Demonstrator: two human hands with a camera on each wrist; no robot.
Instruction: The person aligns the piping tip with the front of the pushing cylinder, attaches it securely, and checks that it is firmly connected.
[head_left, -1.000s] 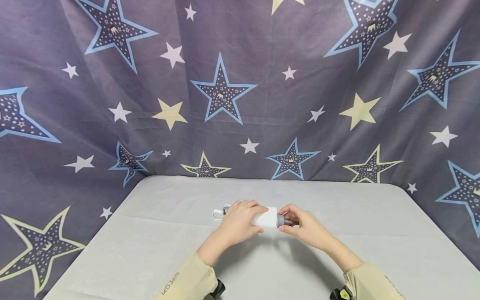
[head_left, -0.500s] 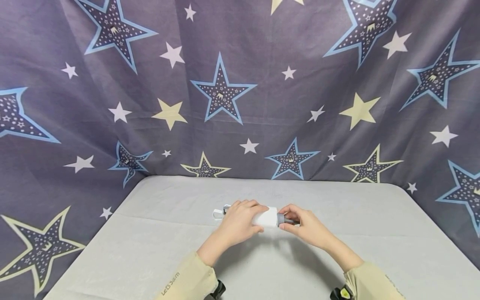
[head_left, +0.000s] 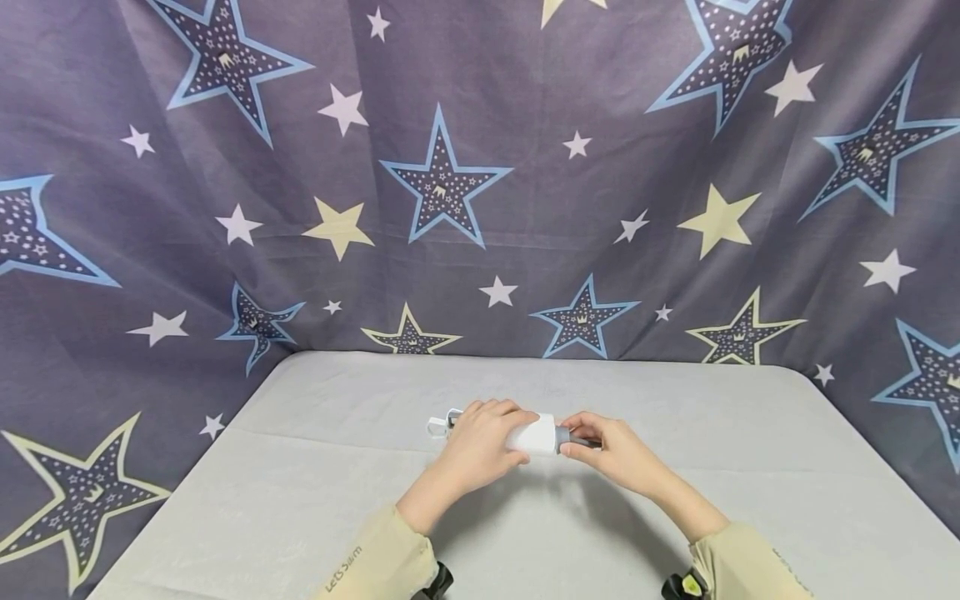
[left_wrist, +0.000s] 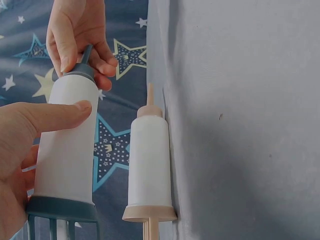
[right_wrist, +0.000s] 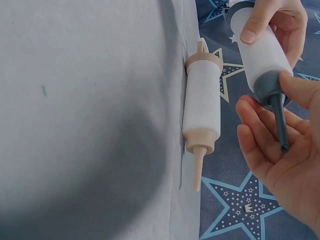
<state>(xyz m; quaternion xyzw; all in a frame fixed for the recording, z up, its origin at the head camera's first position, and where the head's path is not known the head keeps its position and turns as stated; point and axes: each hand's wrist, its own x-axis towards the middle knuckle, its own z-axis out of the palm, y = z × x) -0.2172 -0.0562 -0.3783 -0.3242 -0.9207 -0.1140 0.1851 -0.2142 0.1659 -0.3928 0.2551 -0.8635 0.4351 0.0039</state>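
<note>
A white nozzle bottle point(head_left: 533, 434) with a dark teal collar is held above the table, lying roughly sideways. My left hand point(head_left: 480, 444) grips its white body, thumb across it in the left wrist view. My right hand point(head_left: 611, 450) holds the collar point(right_wrist: 268, 86) between thumb and fingers, and the tapered teal nozzle point(right_wrist: 280, 125) points over the palm. A teal flange with prongs point(left_wrist: 61, 209) forms the rear end, and a white loop point(head_left: 437, 428) sticks out past the left hand. A second, beige-trimmed nozzle bottle point(left_wrist: 149, 162) lies on the table, touched by neither hand.
The grey-covered table point(head_left: 360, 383) spreads around both hands. Behind it hangs a dark curtain point(head_left: 525, 83) printed with stars. Dark bands point(head_left: 682, 587) sit at both wrists, by the beige sleeves. The beige-trimmed bottle is not distinguishable in the head view.
Both hands keep their hold on the teal-collared nozzle bottle. They have shifted only very slightly to the right in the head view.
</note>
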